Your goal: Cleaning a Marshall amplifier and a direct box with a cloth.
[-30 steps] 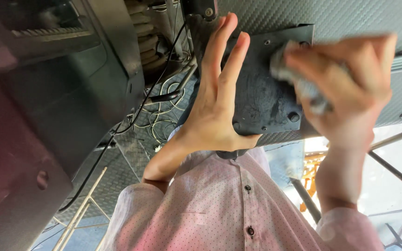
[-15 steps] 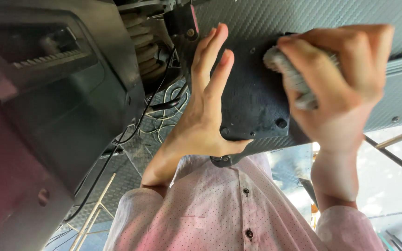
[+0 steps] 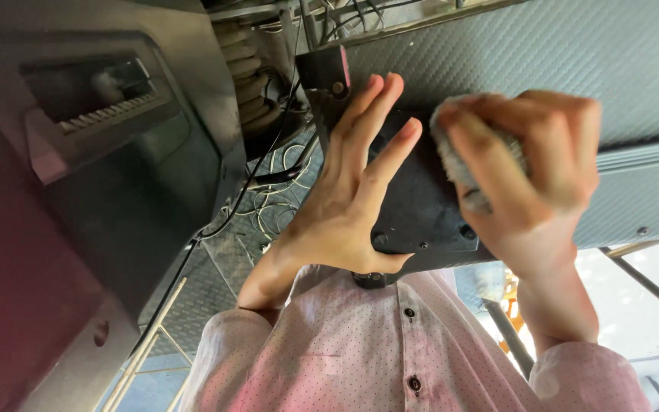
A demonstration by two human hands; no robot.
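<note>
A dark plastic cover plate (image 3: 421, 206) sits against the textured panel (image 3: 543, 69). Our left hand (image 3: 352, 198) presses it flat, fingers spread; our right hand (image 3: 532, 168) clenches a grey pad (image 3: 459, 164). Hard rubbing may shift the plate.

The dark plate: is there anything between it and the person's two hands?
Under the right hand yes: a grey wad, gripped in its fingers, lies between the hand and the dark plate. The left hand lies flat on the plate, with nothing visible between.
</note>
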